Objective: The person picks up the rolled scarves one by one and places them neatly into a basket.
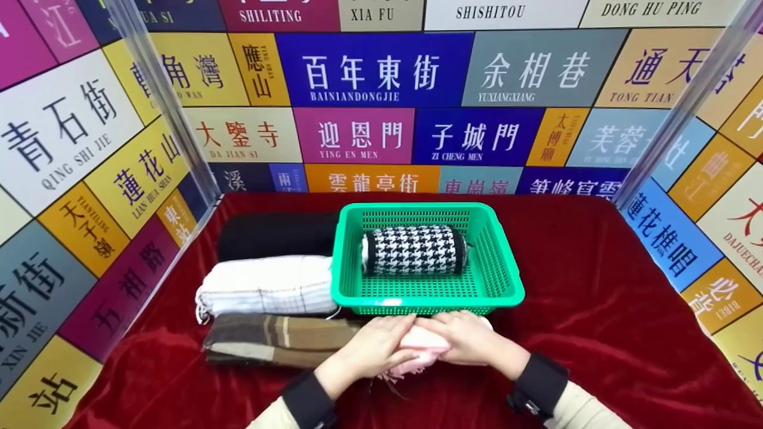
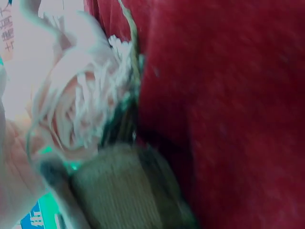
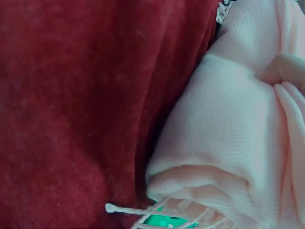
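A pale pink fringed scarf point(image 1: 424, 338) lies rolled up in front of the green basket. My left hand point(image 1: 372, 345) grips its left part, with the fingers over the top and the thumb on the near side. On the right part, my right hand point(image 1: 471, 336) holds the same roll. In the right wrist view a digit presses into a fold of the pink scarf point(image 3: 214, 119), and the roll's end shows loose tassels. The left wrist view shows the other coiled, fringed end. A folded brown plaid scarf point(image 1: 274, 339) lies just beside my left hand.
The green plastic basket point(image 1: 516, 293) stands behind my hands with a rolled black-and-white houndstooth scarf point(image 1: 414, 250) inside. Left of it lie a white checked scarf point(image 1: 262, 286) and a black cloth point(image 1: 274, 232). Red velvet point(image 1: 584, 286) covers the table; sign-printed panels point(image 1: 369, 71) surround it.
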A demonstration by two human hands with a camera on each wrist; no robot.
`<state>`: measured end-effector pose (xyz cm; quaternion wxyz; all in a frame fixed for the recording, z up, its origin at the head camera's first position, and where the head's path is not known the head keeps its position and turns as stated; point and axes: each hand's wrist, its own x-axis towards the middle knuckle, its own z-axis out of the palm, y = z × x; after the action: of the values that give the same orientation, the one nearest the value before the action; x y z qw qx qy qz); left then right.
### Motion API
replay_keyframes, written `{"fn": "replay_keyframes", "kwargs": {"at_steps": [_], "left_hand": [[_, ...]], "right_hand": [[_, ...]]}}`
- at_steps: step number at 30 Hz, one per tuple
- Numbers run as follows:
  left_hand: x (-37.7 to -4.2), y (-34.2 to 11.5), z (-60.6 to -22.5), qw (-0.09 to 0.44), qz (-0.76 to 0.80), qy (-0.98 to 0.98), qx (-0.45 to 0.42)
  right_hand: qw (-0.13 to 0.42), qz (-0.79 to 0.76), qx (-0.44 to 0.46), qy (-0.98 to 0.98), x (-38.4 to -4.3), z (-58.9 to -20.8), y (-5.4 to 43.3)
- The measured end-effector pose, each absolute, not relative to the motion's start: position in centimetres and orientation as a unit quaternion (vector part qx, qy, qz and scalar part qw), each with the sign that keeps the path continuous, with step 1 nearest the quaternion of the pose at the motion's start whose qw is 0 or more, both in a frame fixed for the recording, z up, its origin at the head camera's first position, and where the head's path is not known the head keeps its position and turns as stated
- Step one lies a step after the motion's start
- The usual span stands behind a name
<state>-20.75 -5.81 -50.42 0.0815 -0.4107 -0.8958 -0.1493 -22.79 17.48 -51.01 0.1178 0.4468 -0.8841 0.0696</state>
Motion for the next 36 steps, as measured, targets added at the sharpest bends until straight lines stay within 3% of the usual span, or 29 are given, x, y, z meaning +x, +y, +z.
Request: {"fn": "replay_keyframes", "kwargs": {"at_steps": [8,17,27,36], "left_hand": [[-21.2,-4.1,-50.8,0.085,-0.069,-0.91,-0.399],[-21.7,-4.7,-52.5,0.087,-0.042,-0.904,-0.417],[-21.2,-5.0,-51.8,-0.028,-0.075,-0.919,-0.385],[-21.6,-3.9,-51.5,-0.096,-0.074,-0.929,-0.35]], "right_hand": [[0.036,0.055,0.437,-0.897,-23.1,-50.7,18.5],[0.043,0.104,0.443,-0.889,-23.2,-51.8,22.1],[-0.061,0.182,0.419,-0.887,-23.0,-52.8,24.3],[-0.016,0.173,0.428,-0.887,-23.2,-53.4,23.9]]}}
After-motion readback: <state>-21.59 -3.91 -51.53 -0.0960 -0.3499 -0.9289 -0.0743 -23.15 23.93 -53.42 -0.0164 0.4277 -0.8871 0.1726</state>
